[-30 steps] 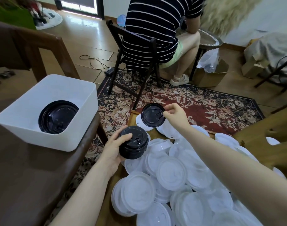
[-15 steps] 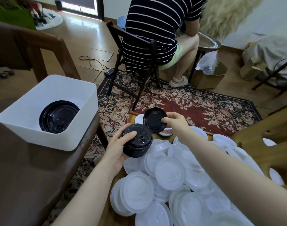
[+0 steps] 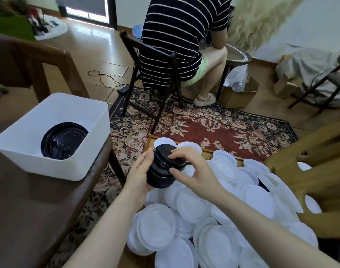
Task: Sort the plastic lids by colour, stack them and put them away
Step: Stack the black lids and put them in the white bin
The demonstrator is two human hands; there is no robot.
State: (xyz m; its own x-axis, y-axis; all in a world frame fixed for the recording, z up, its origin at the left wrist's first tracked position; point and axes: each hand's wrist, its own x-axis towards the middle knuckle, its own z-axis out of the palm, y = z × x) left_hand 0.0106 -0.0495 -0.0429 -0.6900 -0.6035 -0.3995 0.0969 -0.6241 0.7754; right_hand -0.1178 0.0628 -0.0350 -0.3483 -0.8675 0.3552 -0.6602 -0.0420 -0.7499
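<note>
My left hand (image 3: 139, 175) grips a short stack of black lids (image 3: 161, 176) from its left side, above a heap of white lids (image 3: 204, 213). My right hand (image 3: 192, 169) pinches a single black lid (image 3: 168, 154) by its rim and holds it tilted on top of that stack. A white bin (image 3: 49, 163) stands on the brown table at left, with more black lids (image 3: 63, 141) stacked inside it.
The white lids lie on a low wooden surface (image 3: 207, 151) over a patterned rug. A wooden chair frame (image 3: 316, 157) crosses the right side. A person in a striped shirt sits on a dark chair (image 3: 155, 70) beyond the rug.
My right hand brought the single black lid down and left onto the top of the stack in my left hand. The stack stayed in about the same place.
</note>
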